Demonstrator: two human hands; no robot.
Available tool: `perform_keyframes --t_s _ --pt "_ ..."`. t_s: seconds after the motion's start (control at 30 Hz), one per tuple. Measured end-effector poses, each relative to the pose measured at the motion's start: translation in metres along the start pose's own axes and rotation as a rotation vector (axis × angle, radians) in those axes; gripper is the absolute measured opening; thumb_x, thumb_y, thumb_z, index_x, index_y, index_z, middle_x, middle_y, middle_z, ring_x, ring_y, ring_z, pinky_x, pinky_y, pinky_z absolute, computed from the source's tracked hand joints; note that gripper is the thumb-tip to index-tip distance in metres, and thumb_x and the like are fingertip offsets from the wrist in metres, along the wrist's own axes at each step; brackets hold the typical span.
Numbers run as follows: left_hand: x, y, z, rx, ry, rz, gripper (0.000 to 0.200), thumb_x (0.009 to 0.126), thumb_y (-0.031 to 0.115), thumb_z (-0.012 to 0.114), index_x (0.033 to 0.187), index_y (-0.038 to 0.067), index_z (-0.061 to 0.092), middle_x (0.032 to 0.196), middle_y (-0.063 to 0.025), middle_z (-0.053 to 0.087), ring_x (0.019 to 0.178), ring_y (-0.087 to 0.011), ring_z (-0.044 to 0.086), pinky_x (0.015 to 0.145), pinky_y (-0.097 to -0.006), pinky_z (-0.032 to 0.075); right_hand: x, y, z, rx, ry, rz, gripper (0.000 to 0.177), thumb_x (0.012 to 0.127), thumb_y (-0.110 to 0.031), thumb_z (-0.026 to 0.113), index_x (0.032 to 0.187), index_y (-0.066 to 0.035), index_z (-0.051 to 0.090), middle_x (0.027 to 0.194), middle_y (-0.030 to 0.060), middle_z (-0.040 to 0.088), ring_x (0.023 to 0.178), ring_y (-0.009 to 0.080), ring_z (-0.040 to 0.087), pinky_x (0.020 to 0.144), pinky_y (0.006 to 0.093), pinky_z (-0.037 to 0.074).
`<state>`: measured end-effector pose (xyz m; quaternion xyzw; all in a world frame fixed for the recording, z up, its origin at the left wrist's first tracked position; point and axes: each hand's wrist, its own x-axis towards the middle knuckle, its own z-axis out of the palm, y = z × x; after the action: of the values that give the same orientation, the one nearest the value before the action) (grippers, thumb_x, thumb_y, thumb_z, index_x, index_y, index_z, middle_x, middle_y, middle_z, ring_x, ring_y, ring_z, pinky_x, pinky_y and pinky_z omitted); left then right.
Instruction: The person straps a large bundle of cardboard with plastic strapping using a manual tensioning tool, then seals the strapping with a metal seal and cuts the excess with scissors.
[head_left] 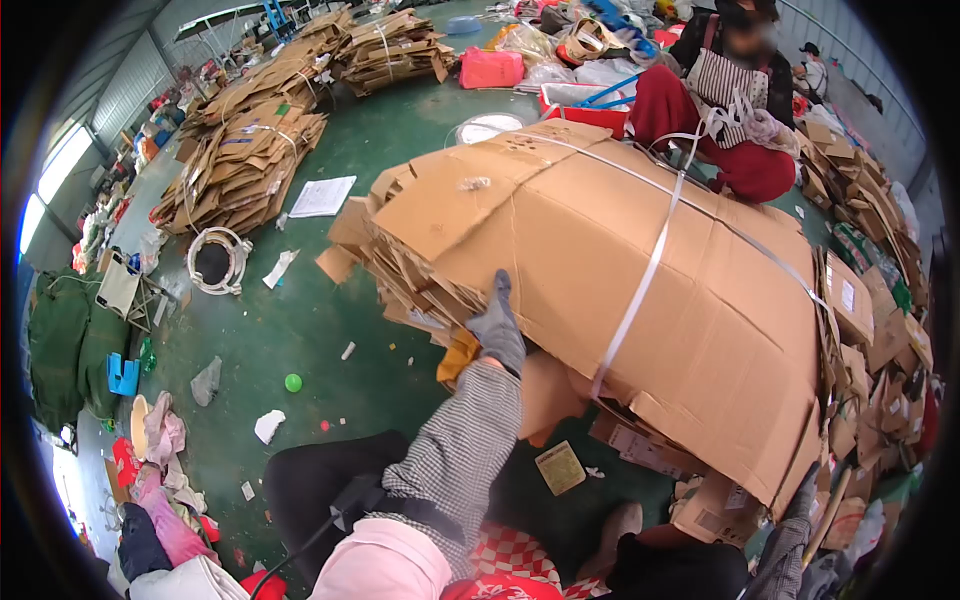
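Observation:
A large strapped bale of flattened cardboard (590, 230) lies in front of me, bound with white straps (650, 285). My left hand (498, 325), in a grey glove, rests at the bale's near left edge, thumb up on the top sheet; its other fingers are hidden below the edge. At the bale's lower right corner my right hand (800, 495) is partly visible in a dark glove, close against the cardboard; its fingers cannot be made out. Layers of cardboard stick out at the bale's left end.
Another person (740, 100) in dark red trousers sits beyond the bale. Tied cardboard stacks (240, 165) stand at the back left. A roll of strap (215, 260) lies on the green floor (330, 330). Loose cardboard (870, 320) is piled at the right.

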<state>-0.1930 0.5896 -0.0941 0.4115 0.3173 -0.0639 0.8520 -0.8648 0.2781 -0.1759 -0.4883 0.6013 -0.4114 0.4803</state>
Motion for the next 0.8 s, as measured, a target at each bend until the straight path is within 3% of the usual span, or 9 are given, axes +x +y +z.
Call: perform_keyframes --t_s 0.03,0.17,0.37,0.47,0.53,0.57,0.63,0.7,0.8 --pt "-0.01 0.015 0.003 0.23 -0.088 0.012 0.076 0.065 0.035 0.082 0.119 -0.004 0.047 0.113 -0.0145 0.057 0.09 -0.0245 0.059 0.074 -0.0394 0.053 -0.003 0.005 -0.005 0.0 0.003 0.0 0.069 0.091 -0.054 0.038 0.131 0.002 0.041 0.129 0.0127 0.048 0.114 0.0247 0.049 0.097 0.0324 0.038" --pt "0.089 0.02 -0.005 0.166 -0.34 -0.027 0.061 0.063 0.038 0.083 0.103 -0.002 0.059 0.092 -0.0106 0.064 0.068 -0.0223 0.061 0.063 -0.0386 0.054 -0.068 -0.016 0.015 -0.107 -0.066 0.093 0.069 0.091 -0.055 0.038 0.128 0.003 0.042 0.125 0.0156 0.05 0.11 0.0269 0.051 0.093 0.0345 0.041" --pt "0.138 0.074 -0.002 0.367 -0.604 -0.138 0.064 0.077 0.045 0.069 0.117 -0.002 0.052 0.11 -0.0137 0.059 0.094 -0.0241 0.057 0.082 -0.0339 0.049 -0.192 -0.092 0.069 -0.445 -0.28 0.322 0.069 0.091 -0.055 0.038 0.123 0.005 0.045 0.118 0.0216 0.053 0.102 0.0313 0.056 0.086 0.0387 0.046" --pt "0.167 0.063 -0.018 0.559 -0.359 0.612 0.068 0.082 0.047 0.062 0.125 -0.002 0.044 0.122 -0.0163 0.051 0.098 -0.0239 0.056 0.083 -0.0346 0.048 -0.23 -0.093 0.075 -0.652 -0.527 0.273 0.063 0.089 -0.05 0.046 0.124 0.003 0.042 0.111 0.0198 0.054 0.092 0.031 0.059 0.075 0.0394 0.052" --pt "0.072 0.082 -0.03 0.979 -0.39 0.977 0.072 0.082 0.042 0.065 0.13 -0.002 0.036 0.128 -0.0192 0.045 0.104 -0.0261 0.054 0.089 -0.0356 0.045 -0.253 -0.087 0.075 -0.617 -0.63 0.321 0.06 0.088 -0.045 0.053 0.126 -0.001 0.039 0.108 0.0156 0.053 0.084 0.028 0.06 0.064 0.0388 0.056" --pt "0.018 0.092 -0.036 0.98 -0.414 0.972 0.072 0.082 0.042 0.065 0.13 -0.002 0.036 0.128 -0.0192 0.045 0.104 -0.0261 0.054 0.089 -0.0356 0.045 -0.275 -0.085 0.088 -0.49 -0.568 0.512 0.058 0.089 -0.045 0.053 0.125 -0.001 0.04 0.108 0.0153 0.052 0.081 0.0266 0.061 0.062 0.0389 0.057" --pt "-0.072 0.103 -0.06 1.165 -0.603 0.916 0.066 0.082 0.033 0.066 0.13 -0.001 0.036 0.126 -0.0206 0.045 0.112 -0.0295 0.049 0.095 -0.0367 0.04 -0.321 -0.108 0.105 -0.611 -0.625 0.48 0.052 0.089 -0.043 0.053 0.12 -0.003 0.043 0.106 0.0131 0.052 0.08 0.0242 0.061 0.06 0.0351 0.057" --pt "-0.08 0.097 -0.11 1.175 -0.956 1.077 0.055 0.084 0.024 0.063 0.127 -0.001 0.04 0.126 -0.0204 0.045 0.115 -0.0317 0.046 0.097 -0.0369 0.037 -0.371 -0.082 0.114 -0.459 -0.656 0.513 0.051 0.088 -0.041 0.056 0.118 -0.002 0.043 0.106 0.0135 0.053 0.08 0.0239 0.062 0.063 0.0356 0.056" --pt "-0.191 0.127 -0.139 1.356 -1.038 1.066 0.048 0.085 0.019 0.06 0.125 -0.001 0.043 0.127 -0.0207 0.045 0.117 -0.035 0.044 0.096 -0.0385 0.038 -0.437 -0.065 0.141 -0.108 -0.787 0.62 0.057 0.084 -0.037 0.063 0.117 0.001 0.037 0.11 0.0136 0.054 0.086 0.0221 0.062 0.071 0.0359 0.053"
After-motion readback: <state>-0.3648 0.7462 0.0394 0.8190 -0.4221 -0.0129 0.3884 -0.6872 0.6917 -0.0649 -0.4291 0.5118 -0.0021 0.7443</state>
